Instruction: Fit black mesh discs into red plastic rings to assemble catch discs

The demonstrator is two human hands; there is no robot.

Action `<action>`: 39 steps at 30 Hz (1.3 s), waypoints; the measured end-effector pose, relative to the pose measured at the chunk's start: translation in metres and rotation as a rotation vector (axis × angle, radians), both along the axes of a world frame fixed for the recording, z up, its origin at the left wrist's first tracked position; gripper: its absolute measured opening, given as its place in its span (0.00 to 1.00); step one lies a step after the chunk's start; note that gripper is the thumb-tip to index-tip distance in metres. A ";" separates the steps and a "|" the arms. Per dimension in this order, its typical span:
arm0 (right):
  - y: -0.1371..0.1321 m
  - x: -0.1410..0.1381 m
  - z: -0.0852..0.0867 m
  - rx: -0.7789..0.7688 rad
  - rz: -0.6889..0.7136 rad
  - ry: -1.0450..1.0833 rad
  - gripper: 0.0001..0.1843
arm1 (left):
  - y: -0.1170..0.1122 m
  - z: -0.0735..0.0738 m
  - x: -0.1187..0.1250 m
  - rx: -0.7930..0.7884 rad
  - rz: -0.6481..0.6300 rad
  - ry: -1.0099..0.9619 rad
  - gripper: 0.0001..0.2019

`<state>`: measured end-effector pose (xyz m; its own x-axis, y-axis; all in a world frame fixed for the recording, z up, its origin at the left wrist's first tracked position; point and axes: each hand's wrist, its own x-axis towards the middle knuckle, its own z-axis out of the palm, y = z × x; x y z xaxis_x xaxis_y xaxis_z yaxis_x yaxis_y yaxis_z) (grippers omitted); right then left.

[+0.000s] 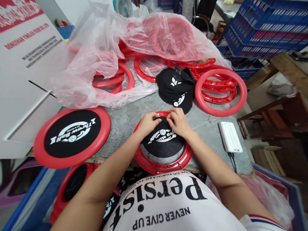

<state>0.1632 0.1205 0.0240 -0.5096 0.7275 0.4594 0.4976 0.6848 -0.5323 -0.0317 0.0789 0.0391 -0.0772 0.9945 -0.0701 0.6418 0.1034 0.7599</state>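
Observation:
In front of me on the grey table lies a red plastic ring (162, 168), with a round black mesh cloth (163, 146) printed in white partly across it. Fingers of my left hand (149, 123) pinch the cloth's far edge at the ring's far rim. My right hand (178, 122) grips the same edge a little to the right, fingertips curled onto the rim. At the near side the cloth does not reach the ring, and table shows through. Just beyond my hands sits a pile of black printed cloths (176, 84).
A ring with black cloth (72, 134) lies at left. Red rings (221, 92) are stacked at right, and more lie under plastic sheeting (101, 36) behind. A white power bank (230, 136) with a cable lies near the right edge. Blue crates (268, 32) stand beyond.

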 end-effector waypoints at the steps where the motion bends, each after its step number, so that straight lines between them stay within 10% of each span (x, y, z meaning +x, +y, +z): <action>1: 0.003 -0.001 -0.001 -0.050 -0.020 0.023 0.06 | 0.001 -0.001 0.000 -0.006 0.017 -0.018 0.06; 9: 0.031 -0.024 -0.007 -0.441 -0.002 -0.006 0.06 | 0.005 0.001 0.004 0.004 0.031 0.165 0.05; 39: 0.028 -0.046 -0.007 -0.420 -0.214 -0.241 0.06 | 0.016 -0.022 0.007 0.034 0.180 0.244 0.07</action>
<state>0.1168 0.1489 0.0171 -0.3848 0.9230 -0.0054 0.7450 0.3071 -0.5922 -0.0244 0.0954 0.0176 -0.2629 0.9648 0.0049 0.7795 0.2094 0.5904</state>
